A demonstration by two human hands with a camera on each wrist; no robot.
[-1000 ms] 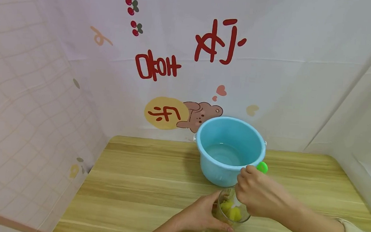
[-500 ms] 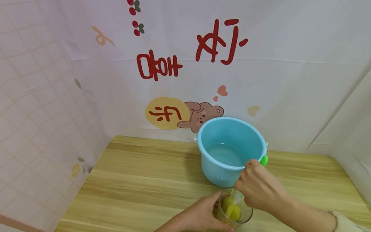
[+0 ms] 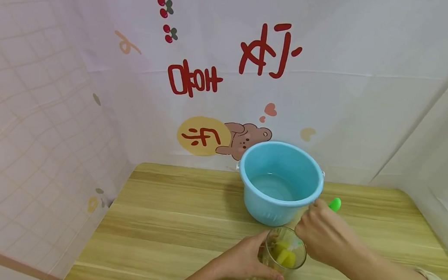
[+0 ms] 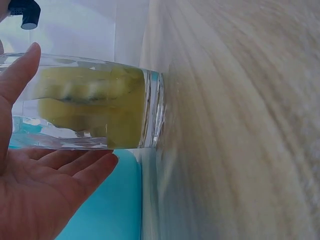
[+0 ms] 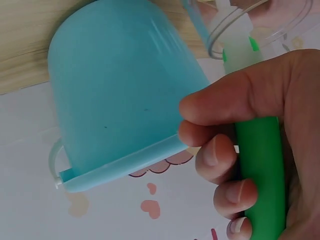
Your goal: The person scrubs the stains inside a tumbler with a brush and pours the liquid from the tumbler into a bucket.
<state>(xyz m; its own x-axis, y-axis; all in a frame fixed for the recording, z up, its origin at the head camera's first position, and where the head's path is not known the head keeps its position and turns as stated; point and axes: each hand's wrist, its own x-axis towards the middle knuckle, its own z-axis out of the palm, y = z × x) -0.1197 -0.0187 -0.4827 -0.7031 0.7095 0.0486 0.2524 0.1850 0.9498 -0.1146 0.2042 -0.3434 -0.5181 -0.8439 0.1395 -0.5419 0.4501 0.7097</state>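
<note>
My left hand point(image 3: 243, 260) grips a clear drinking glass point(image 4: 127, 137) from its left side, the thumb on the near side and fingers on the far side. The glass is upright, its thick base right at the tabletop. Inside it is the yellow sponge head point(image 3: 286, 259) of a cup brush, with some cloudy yellowish liquid low down. My right hand point(image 3: 324, 234) wraps round the brush's green handle point(image 5: 260, 175) just above the glass rim. The handle leans to the right, and its rounded end point(image 3: 335, 204) sticks out past the fist.
A light blue bucket point(image 3: 264, 208) with shallow water in it stands just behind the glass. The wood-grain table point(image 3: 170, 231) ends at a white printed cloth point(image 3: 350, 118) behind the bucket, with more cloth along both sides.
My right hand has moved a little to the right, and the brush handle leans further right than before. The sponge has shifted inside the glass. My left hand keeps its hold in place.
</note>
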